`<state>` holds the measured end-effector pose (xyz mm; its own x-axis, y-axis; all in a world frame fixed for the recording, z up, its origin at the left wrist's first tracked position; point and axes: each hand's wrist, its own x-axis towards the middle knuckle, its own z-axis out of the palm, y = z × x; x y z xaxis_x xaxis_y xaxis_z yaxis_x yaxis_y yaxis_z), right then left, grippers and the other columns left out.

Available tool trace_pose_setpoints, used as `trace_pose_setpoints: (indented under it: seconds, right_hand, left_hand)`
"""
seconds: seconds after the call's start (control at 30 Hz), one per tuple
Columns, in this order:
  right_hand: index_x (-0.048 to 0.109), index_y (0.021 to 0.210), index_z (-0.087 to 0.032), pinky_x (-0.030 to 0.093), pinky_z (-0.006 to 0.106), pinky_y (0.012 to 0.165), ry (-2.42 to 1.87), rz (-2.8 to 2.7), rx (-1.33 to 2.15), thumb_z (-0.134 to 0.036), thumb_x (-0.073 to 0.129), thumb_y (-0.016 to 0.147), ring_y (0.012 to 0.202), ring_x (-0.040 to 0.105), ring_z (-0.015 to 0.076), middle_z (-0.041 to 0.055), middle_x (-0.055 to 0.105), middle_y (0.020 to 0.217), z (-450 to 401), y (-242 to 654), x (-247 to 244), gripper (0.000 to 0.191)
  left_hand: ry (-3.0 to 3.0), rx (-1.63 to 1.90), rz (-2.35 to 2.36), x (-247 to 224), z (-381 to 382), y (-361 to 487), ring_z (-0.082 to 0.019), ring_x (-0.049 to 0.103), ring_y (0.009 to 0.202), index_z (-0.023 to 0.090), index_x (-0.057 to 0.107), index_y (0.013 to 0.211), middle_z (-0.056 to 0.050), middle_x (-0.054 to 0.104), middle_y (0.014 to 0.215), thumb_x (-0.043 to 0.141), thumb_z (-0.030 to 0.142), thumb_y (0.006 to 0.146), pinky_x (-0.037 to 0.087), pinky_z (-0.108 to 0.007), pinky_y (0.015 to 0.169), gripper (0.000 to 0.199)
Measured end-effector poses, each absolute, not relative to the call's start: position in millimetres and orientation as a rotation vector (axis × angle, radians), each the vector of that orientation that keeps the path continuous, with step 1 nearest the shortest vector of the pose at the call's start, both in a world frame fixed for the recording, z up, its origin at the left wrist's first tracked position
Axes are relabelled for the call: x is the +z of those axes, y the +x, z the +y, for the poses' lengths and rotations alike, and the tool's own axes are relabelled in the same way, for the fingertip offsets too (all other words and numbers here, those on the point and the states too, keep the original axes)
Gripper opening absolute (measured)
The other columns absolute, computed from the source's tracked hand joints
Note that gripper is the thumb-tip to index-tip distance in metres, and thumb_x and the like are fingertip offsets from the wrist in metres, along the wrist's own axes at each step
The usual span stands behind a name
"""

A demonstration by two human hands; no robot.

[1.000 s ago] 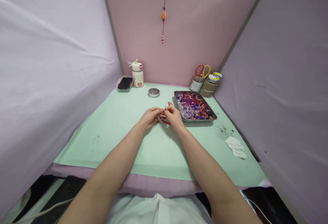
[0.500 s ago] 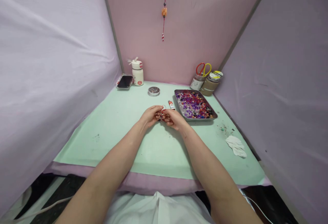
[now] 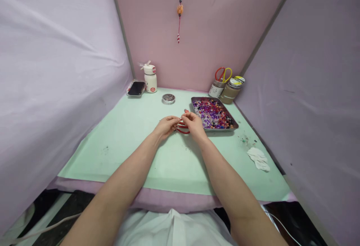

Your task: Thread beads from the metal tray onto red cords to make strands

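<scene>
**Both hands pinching a small piece at mid-surface, beads to the right**

Left hand and right hand meet around the middle of the pale green surface. Both grips narrow: thumb and fingers pinched on a small piece, tips almost touching. Piece is mostly covered, too small to read. Red loops show just below it, between the hands; can't tell if held or lying on the surface.

Red-tipped item just beyond the right hand, partly hidden by it.

Right of that hand: metal tray full of mixed beads, mostly purple, red and clear, a pale loop of thread on top.

Far right: jar with red and yellow handles sticking out, brownish jar beside it. Right, nearer: crumpled white cloth, dark specks scattered between it and the tray.

Far side, left of centre: round dish of small bits. Far left: white bottle, phone next to it. Beaded string hangs in front of the pink back panel.
</scene>
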<state>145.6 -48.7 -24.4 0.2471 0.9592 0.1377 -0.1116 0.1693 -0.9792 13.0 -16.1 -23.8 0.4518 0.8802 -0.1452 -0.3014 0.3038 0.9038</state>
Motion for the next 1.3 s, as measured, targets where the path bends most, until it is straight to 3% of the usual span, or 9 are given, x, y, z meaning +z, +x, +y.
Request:
trace_pose_setpoints:
  seconds: [0.2, 0.53, 0.7, 1.03, 1.3]
  right_hand:
    - [0.056, 0.070, -0.020, 0.045, 0.029, 0.071, -1.152, -1.071, 0.805, -0.031, 0.061, 0.069, 0.068, 0.052, 0.0144, -0.0025, 0.055, 0.067, -40.7, 150.6, -32.5, 0.011]
    - [0.056, 0.072, -0.020, 0.044, 0.025, 0.067, -1.153, -1.139, 0.829, -0.030, 0.060, 0.072, 0.066, 0.051, 0.0121, -0.0026, 0.055, 0.069, -44.5, 149.5, -28.5, 0.011]
    - [0.058, 0.085, -0.022, 0.045, 0.023, 0.063, -1.189, -1.073, 0.833, -0.032, 0.055, 0.076, 0.070, 0.054, 0.0114, -0.0017, 0.060, 0.080, -42.4, 152.8, -32.4, 0.014]
    - [0.059, 0.083, -0.018, 0.048, 0.030, 0.075, -1.113, -1.185, 1.049, -0.030, 0.072, 0.064, 0.072, 0.059, 0.0125, -0.0016, 0.063, 0.075, -43.2, 151.5, -34.9, 0.025]
    - [0.060, 0.079, -0.018, 0.043, 0.021, 0.057, -1.135, -1.019, 1.137, -0.034, 0.077, 0.059, 0.065, 0.056, 0.0097, -0.0012, 0.063, 0.075, -51.0, 147.7, -20.9, 0.031]
  left_hand:
    - [1.051, 0.782, 0.727, -23.0, -17.8, 12.2, -0.006, 0.048, 0.055, 0.011, 0.067, 0.077, -0.002, 0.061, 0.067, 0.079, 0.027, 0.060, 0.035, -0.023, 0.056, 0.026]
    - [1.089, 0.723, 0.740, -21.4, -18.9, 10.8, -0.007, 0.045, 0.049, 0.012, 0.062, 0.067, 0.001, 0.052, 0.056, 0.076, 0.029, 0.065, 0.035, -0.023, 0.051, 0.022]
    - [0.995, 0.801, 0.725, -22.2, -15.2, 10.1, -0.006, 0.043, 0.048, 0.011, 0.063, 0.066, 0.001, 0.051, 0.055, 0.075, 0.025, 0.064, 0.034, -0.021, 0.048, 0.018]
    - [0.919, 0.876, 0.724, -23.7, -8.1, 9.2, -0.003, 0.039, 0.047, 0.011, 0.062, 0.065, 0.002, 0.050, 0.055, 0.075, 0.024, 0.063, 0.028, -0.018, 0.045, 0.019]
    - [0.960, 0.904, 0.761, -28.4, -10.7, 12.5, -0.005, 0.043, 0.049, 0.012, 0.063, 0.065, 0.001, 0.052, 0.055, 0.073, 0.022, 0.063, 0.032, -0.019, 0.047, 0.015]
